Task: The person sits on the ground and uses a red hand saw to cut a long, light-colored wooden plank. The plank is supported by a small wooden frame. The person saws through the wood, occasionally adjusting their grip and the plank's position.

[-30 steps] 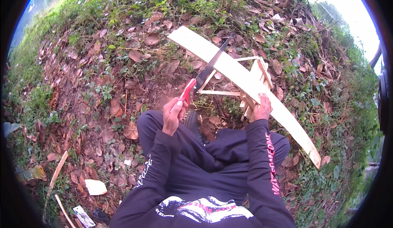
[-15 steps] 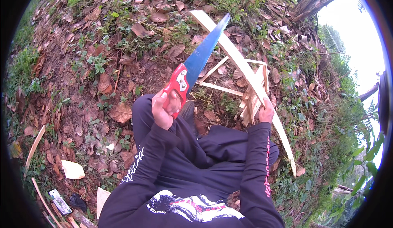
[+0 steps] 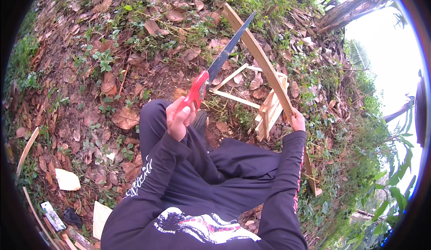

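My left hand (image 3: 178,119) is closed round the red handle of a handsaw (image 3: 220,63). The saw's dark blade points up and away, its tip close to the far part of a long wooden plank (image 3: 262,63). My right hand (image 3: 297,120) grips this plank below its middle; its near end passes behind my right forearm and shows again beyond the sleeve. Under the plank, on the ground, lies a small wooden frame of thin strips (image 3: 235,98) with a slatted part (image 3: 270,110). Blade and plank look apart, though their gap in depth is hard to judge.
My crossed legs (image 3: 242,160) are just below the frame. On the left lie a curved wood strip (image 3: 28,150), a pale sheet (image 3: 67,179), a small box (image 3: 53,216) and a dark crumpled item (image 3: 72,216). Dry leaves and plants cover the ground; a trunk (image 3: 350,7) leans far right.
The plank has been turned, now showing a browner face, and its far end has shifted right. My right hand has moved slightly right. The saw has tilted, its blade now seen narrower and darker.
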Action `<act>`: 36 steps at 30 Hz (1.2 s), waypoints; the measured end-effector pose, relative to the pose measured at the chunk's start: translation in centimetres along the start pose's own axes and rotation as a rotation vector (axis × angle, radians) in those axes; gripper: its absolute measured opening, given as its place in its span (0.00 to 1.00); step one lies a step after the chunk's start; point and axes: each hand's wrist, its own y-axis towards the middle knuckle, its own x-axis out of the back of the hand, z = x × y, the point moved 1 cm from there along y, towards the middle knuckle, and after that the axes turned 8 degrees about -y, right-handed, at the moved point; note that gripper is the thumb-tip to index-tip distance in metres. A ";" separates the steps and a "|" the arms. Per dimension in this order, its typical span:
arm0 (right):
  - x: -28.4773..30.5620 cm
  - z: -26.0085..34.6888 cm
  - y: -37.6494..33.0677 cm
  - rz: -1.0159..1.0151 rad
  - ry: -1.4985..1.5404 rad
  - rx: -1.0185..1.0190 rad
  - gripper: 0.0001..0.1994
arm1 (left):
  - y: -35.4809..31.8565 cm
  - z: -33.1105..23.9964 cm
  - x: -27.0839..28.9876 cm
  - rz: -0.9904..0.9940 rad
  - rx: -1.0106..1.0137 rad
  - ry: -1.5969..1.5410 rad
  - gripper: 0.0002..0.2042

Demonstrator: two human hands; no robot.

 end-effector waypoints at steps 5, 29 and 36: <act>0.3 1.4 -0.5 0.013 0.071 0.017 0.19 | 0.1 -0.2 -0.2 0.006 0.027 0.020 0.10; -2.4 2.9 -3.9 -0.241 -0.162 0.093 0.20 | -0.4 -0.2 0.5 0.006 -0.050 0.234 0.14; -7.2 5.1 -7.6 -0.239 -0.406 0.186 0.23 | -0.4 -0.6 0.2 -0.041 0.069 0.264 0.13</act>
